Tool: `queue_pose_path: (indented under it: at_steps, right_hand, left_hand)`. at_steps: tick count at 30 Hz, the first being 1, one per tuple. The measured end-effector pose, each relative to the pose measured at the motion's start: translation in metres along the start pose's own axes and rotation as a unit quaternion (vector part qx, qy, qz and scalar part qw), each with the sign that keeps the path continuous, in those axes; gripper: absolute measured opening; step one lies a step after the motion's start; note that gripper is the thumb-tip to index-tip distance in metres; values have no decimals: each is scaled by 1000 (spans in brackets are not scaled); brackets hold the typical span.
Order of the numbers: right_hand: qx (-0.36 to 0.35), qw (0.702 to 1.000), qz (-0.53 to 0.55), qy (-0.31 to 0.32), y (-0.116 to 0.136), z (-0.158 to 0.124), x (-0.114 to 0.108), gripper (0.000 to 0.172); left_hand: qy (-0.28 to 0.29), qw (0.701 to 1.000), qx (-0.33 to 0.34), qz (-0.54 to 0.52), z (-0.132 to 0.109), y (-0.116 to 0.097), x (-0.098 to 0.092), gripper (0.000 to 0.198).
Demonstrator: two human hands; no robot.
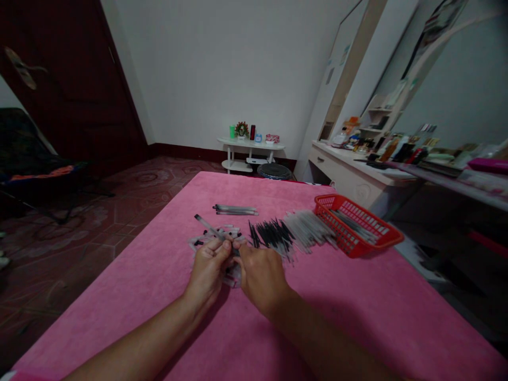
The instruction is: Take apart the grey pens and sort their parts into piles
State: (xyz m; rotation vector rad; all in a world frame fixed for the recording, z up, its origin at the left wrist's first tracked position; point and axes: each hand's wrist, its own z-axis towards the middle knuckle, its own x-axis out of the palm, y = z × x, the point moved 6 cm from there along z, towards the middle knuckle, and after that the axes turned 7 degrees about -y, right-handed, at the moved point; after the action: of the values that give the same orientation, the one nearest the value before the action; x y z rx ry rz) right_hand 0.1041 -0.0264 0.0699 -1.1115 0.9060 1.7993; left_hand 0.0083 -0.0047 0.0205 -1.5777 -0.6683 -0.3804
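Note:
A slim pen [208,226] with a clear barrel and a dark far end slants up out of my left hand [212,259], whose thumb and fingers are closed around it. My right hand [260,267] meets the left at the pen's near end with its fingers pinched there; that end is hidden between the fingers. Under and around both hands lies a pile of small clear and black pen caps [234,233]. Right of the pile are black-ended ink refills [273,233] in a loose spread, beside a heap of clear pen barrels [307,228].
Several pens [236,210] lie side by side beyond the hands. A red plastic basket [357,251] with more pen barrels stands at the right of the pink-covered table [159,264]. Beyond are a white dresser [349,169], a small shelf [238,143] and a chair [35,159].

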Motion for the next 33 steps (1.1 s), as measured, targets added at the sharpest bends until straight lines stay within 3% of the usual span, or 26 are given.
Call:
queue_pose_path:
  at_steps: [3,5,6,7,8,11,12,13,14,15,16,18,20,22,25,28,31,33]
  right_hand:
    - [27,998,49,-8,-3,0,1,20]
    - [67,980,189,4,-8,2,3,14]
    - [90,951,296,26,-10,2,7,13]
    - [112,901,414,60,-10,2,12,15]
    - [129,831,531,103,-8,1,16,18]
    - [139,601,751,235,6,-5,22,30]
    - [138,554,779,261,10,-6,22,33]
    - [139,532,790,272,12,-7,23,35]
    - [143,536,787,268,12,-7,24,34]
    - [151,564,773,248,10,-5,25,31]
    - [155,609,747,218,6,-3,26,27]
    - [148,739,641,141,-4,0,25,18]
    - [115,879,457,73,-11,0,19,13]
    - [75,965,247,36,-13,-2,14,11]
    - [43,996,69,31,-13,-6,15,15]
    - [25,999,31,25,-11,-6,19,15]
    - [-10,999,52,8,-11,-3,21,15]
    - [-8,997,82,-9,-18,0,19,18]
  left_hand:
    - [7,1000,3,1,-1,-1,1,28]
    - [37,999,2,9,-1,-2,4,27]
    - [57,998,0,13,-1,-3,6,26]
    - [76,997,-4,15,-1,-5,8,26]
    - [92,996,-7,12,-1,-6,10,27]
    - [122,992,-18,-10,-3,-13,13,30]
    - [127,992,-22,-16,-3,-15,14,30]
    - [129,991,-26,-21,-4,-16,14,31]
    - [128,991,-31,-24,-5,-16,14,30]
    - [124,991,-36,-25,-6,-16,14,30]
    - [118,992,-38,-27,-6,-16,14,30]
    - [100,994,-37,-31,-4,-16,12,30]
    - [75,996,-29,-35,1,-17,9,30]
    - [41,999,-14,-29,7,-19,4,30]
    - [5,999,19,42,18,-23,-6,28]
    - [7,975,91,202,26,-27,-13,24]
    - [29,912,201,356,30,-34,-15,22]
    - [49,853,281,437,29,-40,-14,24]
